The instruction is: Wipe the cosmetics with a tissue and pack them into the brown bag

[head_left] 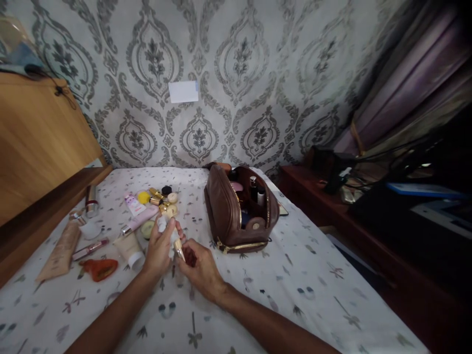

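My left hand (159, 250) is closed around a crumpled white wipe (162, 222) and a slim, pale cosmetic tube with a gold end (179, 247). At that gold end, the fingers of my right hand (202, 269) pinch the tube. Its exact kind is too small to tell. Close by my left hand lie a cream tube with a white cap (129, 250), a round green-lidded pot (147, 229) and a pink tube (142, 219). Beyond the hands sits a cluster of gold lipsticks (157, 200). To the right stands a brown cosmetic bag (224, 211), unzipped, with several bottles inside.
Along the left of the patterned sheet (258, 305) lie a large beige tube (61, 250), a pink lip gloss (90, 249), an orange gua sha stone (99, 269) and a white bottle (86, 226). A wooden panel (40, 123) borders the left; a dark red desk (313, 196) the right.
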Available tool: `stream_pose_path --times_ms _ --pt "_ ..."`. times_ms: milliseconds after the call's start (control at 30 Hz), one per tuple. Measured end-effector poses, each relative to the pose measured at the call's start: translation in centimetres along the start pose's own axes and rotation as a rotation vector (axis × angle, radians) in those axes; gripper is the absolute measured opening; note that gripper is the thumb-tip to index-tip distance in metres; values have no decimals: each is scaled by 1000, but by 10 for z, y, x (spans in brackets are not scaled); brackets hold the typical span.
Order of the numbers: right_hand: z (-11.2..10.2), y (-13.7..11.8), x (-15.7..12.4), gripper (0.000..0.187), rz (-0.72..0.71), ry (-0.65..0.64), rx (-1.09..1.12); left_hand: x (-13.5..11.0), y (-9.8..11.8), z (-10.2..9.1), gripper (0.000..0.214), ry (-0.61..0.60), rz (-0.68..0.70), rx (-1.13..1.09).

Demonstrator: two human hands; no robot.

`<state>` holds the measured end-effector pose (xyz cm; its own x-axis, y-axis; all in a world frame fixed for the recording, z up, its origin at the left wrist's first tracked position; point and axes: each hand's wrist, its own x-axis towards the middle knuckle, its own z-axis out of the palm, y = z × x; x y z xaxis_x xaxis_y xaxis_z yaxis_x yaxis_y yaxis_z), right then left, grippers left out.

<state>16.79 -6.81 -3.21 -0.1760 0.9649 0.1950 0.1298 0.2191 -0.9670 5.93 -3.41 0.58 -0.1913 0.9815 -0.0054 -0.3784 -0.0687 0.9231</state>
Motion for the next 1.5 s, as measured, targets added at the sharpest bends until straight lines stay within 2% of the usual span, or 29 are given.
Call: stream_pose_path --times_ms 167,367,467,600,667,733,800,833,933,1033,1100,1167,1267,1367,1500 --pt "-4 0 0 7 -60 25 -142 10 16 -8 58 54 75 -34" --pt "-5 -2 -4 8 -163 5 -224 22 18 -17 46 54 121 42" --pt "-7 -4 -4 4 -95 -6 -144 25 16 -24 37 94 202 147" --pt "-11 -6 -4 13 44 -35 -29 19 20 -36 30 117 428 347" --pt "-11 -7 -5 12 50 -18 -23 11 19 -40 28 -27 602 560" --pt "-10 -6 -6 8 37 -6 6 3 14 -42 20 -305 774 867" --pt "-8 -6 -7 8 19 -14 56 -2 5 -42 12 -534 871 1114" --pt "-7 -5 -7 11 14 -21 80 -3 1 -42 11 -581 887 1166" --pt "-8 -6 -8 14 9 -25 111 0 -3 -44 11 -559 1001 1180" --pt "-11 -9 -8 13 -21 23 116 8 4 -49 12 -431 1135 1184" --pt "-13 -11 -8 20 -25 41 161 13 8 -53 13 -326 1093 1210" --pt "-14 -12 -8 26 -12 33 207 15 10 -55 18 -277 958 1203" --pt "-13 -13 -8 35 5 15 281 12 10 -53 23 -280 747 1112" --pt "-13 -15 -7 45 -24 11 380 8 11 -47 28 -279 620 976" --pt "-23 -27 -7 38 -121 -7 321 4 12 -41 36 -314 477 847"
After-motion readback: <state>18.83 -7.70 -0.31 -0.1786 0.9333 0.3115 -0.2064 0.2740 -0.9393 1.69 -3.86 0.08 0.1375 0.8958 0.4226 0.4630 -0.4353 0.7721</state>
